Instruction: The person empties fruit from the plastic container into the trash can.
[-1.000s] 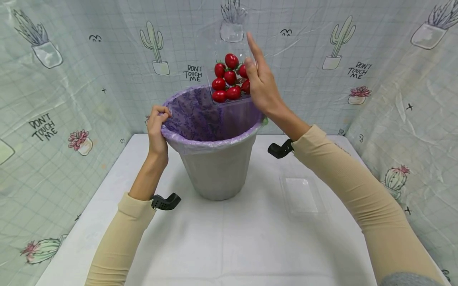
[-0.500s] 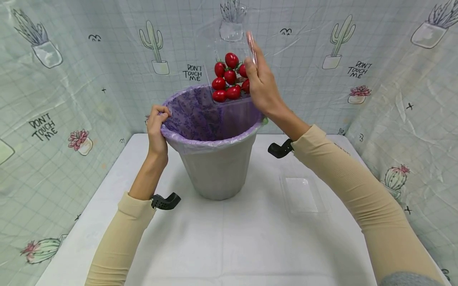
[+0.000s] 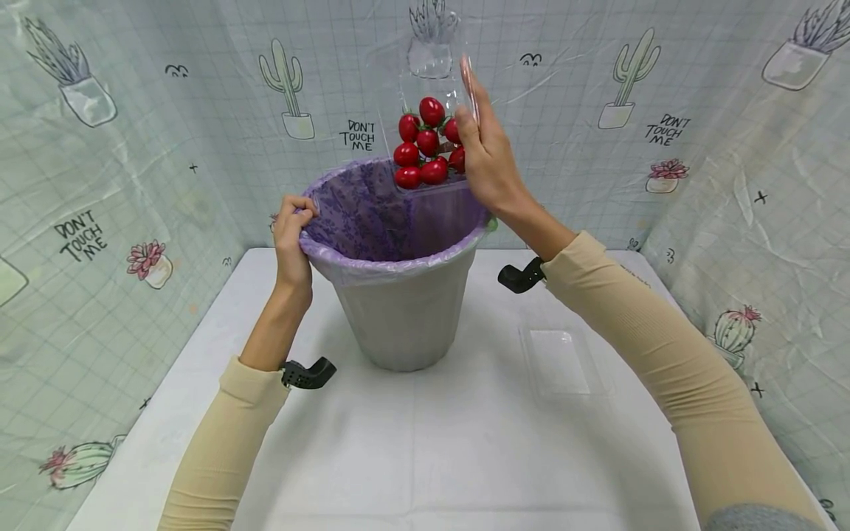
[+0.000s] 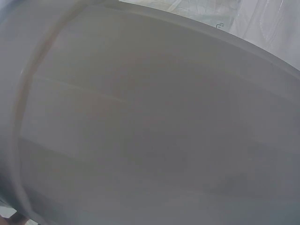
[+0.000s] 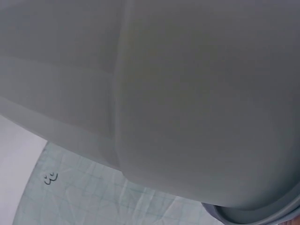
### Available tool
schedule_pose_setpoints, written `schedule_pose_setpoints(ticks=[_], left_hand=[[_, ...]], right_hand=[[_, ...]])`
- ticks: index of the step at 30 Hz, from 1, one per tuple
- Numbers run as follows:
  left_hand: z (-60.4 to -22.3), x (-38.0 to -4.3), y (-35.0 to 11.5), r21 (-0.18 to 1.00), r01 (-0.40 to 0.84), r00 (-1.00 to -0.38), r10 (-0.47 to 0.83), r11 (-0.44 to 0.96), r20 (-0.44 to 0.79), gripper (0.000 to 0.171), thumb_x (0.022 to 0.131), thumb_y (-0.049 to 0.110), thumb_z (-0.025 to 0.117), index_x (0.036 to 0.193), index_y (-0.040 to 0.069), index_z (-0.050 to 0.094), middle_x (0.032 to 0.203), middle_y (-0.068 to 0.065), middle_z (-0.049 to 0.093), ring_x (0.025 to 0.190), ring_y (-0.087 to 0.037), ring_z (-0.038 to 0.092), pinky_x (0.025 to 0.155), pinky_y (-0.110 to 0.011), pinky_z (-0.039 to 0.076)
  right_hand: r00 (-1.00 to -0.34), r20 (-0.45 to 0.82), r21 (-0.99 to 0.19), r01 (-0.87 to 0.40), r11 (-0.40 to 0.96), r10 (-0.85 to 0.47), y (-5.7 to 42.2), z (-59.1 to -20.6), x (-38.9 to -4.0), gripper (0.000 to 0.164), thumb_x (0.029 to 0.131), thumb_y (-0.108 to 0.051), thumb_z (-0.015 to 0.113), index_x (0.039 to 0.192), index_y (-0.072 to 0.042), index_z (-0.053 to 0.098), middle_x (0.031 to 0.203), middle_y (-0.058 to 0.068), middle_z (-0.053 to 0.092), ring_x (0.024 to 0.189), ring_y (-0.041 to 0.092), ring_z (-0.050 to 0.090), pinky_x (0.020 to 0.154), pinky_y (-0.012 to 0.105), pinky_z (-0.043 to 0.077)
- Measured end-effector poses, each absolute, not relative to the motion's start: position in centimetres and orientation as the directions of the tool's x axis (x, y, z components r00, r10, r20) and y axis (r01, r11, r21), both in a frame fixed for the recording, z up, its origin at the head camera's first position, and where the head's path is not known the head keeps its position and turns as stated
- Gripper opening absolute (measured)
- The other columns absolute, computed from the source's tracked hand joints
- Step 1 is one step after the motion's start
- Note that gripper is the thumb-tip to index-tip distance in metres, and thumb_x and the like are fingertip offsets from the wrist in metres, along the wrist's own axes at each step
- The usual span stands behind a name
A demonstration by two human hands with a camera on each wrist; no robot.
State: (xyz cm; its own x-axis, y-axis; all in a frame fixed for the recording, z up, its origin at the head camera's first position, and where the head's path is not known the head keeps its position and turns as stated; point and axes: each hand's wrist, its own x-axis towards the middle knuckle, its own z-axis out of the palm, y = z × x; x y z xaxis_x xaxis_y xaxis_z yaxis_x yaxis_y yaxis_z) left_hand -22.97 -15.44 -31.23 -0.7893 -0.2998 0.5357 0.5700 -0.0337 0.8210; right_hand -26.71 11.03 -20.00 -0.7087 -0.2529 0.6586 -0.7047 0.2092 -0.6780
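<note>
A grey bin (image 3: 403,317) with a purple patterned liner (image 3: 361,214) folded over its rim stands on the table, tilted a little. My left hand (image 3: 290,232) grips the rim at its left, fingers over the edge. My right hand (image 3: 490,155) holds a clear plastic container (image 3: 438,189) upright by its right side, thumb in front, above the bin's back right. Inside the container are several red cherry tomatoes (image 3: 434,172) with green stems. Only the bin's outer wall (image 4: 154,117) fills the left wrist view, and much the same wall (image 5: 201,93) fills the right one.
A flat clear plastic piece, like a lid (image 3: 563,361), lies on the white table (image 3: 412,457) to the right of the bin. Sheets printed with cacti (image 3: 285,81) form walls at the back and both sides.
My right hand and the container have shifted very slightly, and the container's right edge now shows in front of the fingers. My left hand and the bin have stayed in place.
</note>
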Motion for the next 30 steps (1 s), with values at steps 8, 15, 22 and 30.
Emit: schedule_pose_setpoints(ticks=[8,15,22,30], left_hand=[[-31.28,-22.97,-15.51,0.825,0.564,-0.794,-0.298,-0.033,0.53,0.017,0.095,0.019,0.04,0.089,0.019,0.056,0.092,0.003,0.051,0.087,-0.014,0.046,0.084,-0.026,0.034],[-31.2,-22.91,-15.53,0.824,0.565,-0.792,-0.3,-0.034,0.531,0.017,0.095,0.018,0.04,0.089,0.018,0.056,0.092,0.003,0.051,0.087,-0.014,0.046,0.083,-0.026,0.034],[-31.16,-22.87,-15.47,0.822,0.568,-0.79,-0.303,-0.036,0.533,0.017,0.095,0.018,0.04,0.089,0.018,0.056,0.092,0.003,0.051,0.087,-0.013,0.045,0.083,-0.025,0.034],[-31.14,-22.87,-15.44,0.82,0.572,-0.785,-0.305,-0.025,0.539,0.018,0.095,0.017,0.04,0.088,0.018,0.056,0.091,0.005,0.052,0.086,-0.014,0.045,0.083,-0.026,0.034]], right_hand=[[-0.747,0.624,-0.706,-0.665,0.243,-0.231,11.06,-20.11,-26.38,0.056,0.112,-0.025,0.035,0.165,-0.012,0.02,0.171,0.01,0.026,0.154,0.014,0.03,0.122,0.023,0.024],[-0.739,0.631,-0.696,-0.674,0.246,-0.237,11.06,-20.21,-26.46,0.056,0.112,-0.025,0.033,0.165,-0.013,0.019,0.171,0.01,0.025,0.155,0.012,0.029,0.123,0.024,0.024],[-0.679,0.688,-0.642,-0.734,0.224,-0.254,11.02,-20.33,-26.82,0.056,0.112,-0.021,0.033,0.165,-0.01,0.017,0.174,0.003,0.016,0.156,-0.003,0.015,0.124,0.013,0.012],[-0.738,0.631,-0.696,-0.675,0.245,-0.239,11.32,-20.33,-26.45,0.057,0.112,-0.026,0.033,0.166,-0.014,0.016,0.173,0.006,0.021,0.157,0.008,0.022,0.125,0.022,0.017]])
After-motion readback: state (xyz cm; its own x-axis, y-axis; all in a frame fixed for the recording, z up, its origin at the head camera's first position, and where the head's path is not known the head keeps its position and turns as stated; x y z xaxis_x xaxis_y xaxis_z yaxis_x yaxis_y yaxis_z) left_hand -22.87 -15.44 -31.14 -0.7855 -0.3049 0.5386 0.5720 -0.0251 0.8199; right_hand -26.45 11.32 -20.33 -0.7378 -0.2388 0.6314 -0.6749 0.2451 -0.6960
